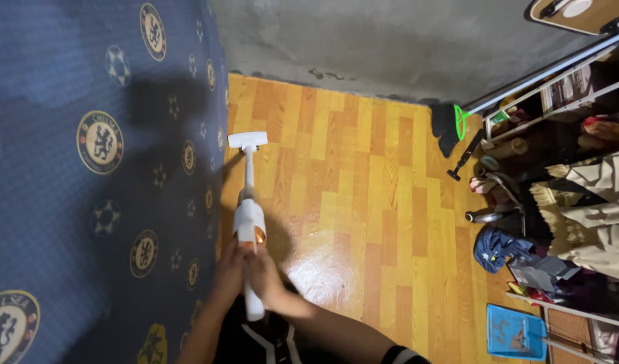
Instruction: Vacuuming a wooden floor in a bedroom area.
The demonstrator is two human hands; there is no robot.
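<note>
Bare wood floor (363, 202) between blue bedspread (87, 168) and cluttered rack (559, 87).

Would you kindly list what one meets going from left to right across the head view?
Blue crested bedspread → white stick vacuum held in both hands → bare wooden floor → dark blue cap → cluttered rack.
</note>
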